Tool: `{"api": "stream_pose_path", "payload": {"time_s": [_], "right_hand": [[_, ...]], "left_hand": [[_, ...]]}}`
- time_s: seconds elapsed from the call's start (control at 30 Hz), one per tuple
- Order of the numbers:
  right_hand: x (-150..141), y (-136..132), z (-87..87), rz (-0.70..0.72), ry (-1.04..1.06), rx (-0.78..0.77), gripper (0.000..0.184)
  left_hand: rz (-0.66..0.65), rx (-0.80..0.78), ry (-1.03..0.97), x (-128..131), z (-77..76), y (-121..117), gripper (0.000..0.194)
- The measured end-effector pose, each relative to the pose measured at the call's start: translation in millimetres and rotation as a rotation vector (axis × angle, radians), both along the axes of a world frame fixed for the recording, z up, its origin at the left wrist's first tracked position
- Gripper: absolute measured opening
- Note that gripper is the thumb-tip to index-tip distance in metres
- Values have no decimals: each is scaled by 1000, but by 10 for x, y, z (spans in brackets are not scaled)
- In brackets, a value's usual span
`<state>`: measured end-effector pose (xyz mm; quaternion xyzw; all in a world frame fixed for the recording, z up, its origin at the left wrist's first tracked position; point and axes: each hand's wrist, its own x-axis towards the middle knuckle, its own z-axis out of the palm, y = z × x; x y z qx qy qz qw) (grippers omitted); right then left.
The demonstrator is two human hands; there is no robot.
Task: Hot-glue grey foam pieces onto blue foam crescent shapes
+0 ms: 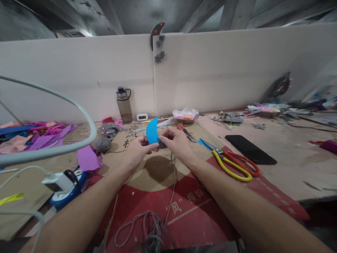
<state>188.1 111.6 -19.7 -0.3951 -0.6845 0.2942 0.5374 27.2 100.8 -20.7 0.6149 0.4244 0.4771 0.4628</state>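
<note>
Fingers clamped: left hand [138,150] on the curved blue piece [152,131], right hand [177,143] on the grey bit [162,144] by its lower edge, above the cardboard [189,219]. Likely best: pinch lightly (blue looks easily creased), keeping the grey yarn [175,175] slack.

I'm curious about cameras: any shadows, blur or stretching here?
In the head view, a soft dark shadow lies on the red-and-tan printed cardboard below the left hand and right hand; in the head view, the bare forearms look stretched toward the lower corners, and the purple object at the right edge is blurred.
</note>
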Motion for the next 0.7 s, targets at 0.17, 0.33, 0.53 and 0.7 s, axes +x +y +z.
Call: {"api": "stream_pose_path", "payload": {"time_s": [0.17,0.33,0.53,0.7], "right_hand": [[-5,22,14,115,177,-192,16],[78,10,78,209,269,-382,20],[216,33,95,368,264,-453,23],[192,32,112,431,221,-325,23]], "left_hand": [[12,1,-12,6,-4,10,26],[-63,4,-57,8,16,21,22],[-177,-126,-204,-3,26,3,29],[-282,-231,-405,-7,52,-34,26]]}}
